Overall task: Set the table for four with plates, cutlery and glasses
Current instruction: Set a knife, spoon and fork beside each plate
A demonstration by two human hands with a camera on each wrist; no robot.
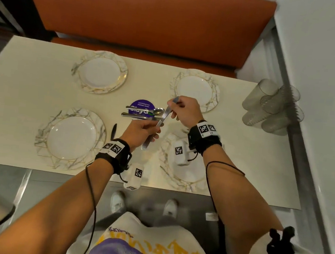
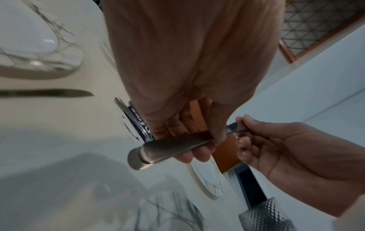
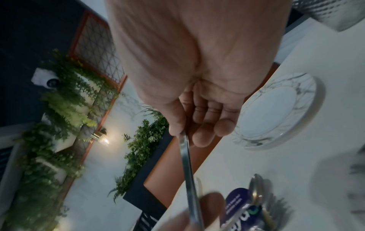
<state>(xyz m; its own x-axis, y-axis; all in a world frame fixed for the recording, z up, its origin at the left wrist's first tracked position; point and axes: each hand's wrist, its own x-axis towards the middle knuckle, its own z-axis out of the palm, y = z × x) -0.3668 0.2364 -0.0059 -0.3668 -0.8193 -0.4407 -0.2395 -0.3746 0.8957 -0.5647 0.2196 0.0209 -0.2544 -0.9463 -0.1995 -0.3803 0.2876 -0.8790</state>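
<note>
A table knife (image 1: pixel 161 122) is held above the table's middle by both hands. My left hand (image 1: pixel 151 130) grips its thick handle (image 2: pixel 168 150), and my right hand (image 1: pixel 180 107) pinches the far end of the blade (image 3: pixel 188 171). Below them a spoon and other cutlery (image 1: pixel 143 112) lie in a small pile on a purple round sticker. Another knife (image 1: pixel 114 130) lies beside the near left plate (image 1: pixel 70 137). Two plates stand at the far left (image 1: pixel 100 72) and far right (image 1: pixel 195 88). My right wrist partly hides the near right plate (image 1: pixel 180 175).
Several clear textured glasses (image 1: pixel 272 106) are clustered at the table's right end against the white wall. An orange bench (image 1: pixel 143 16) runs behind the far edge. The table's near edge (image 1: pixel 34 167) is just in front of my feet.
</note>
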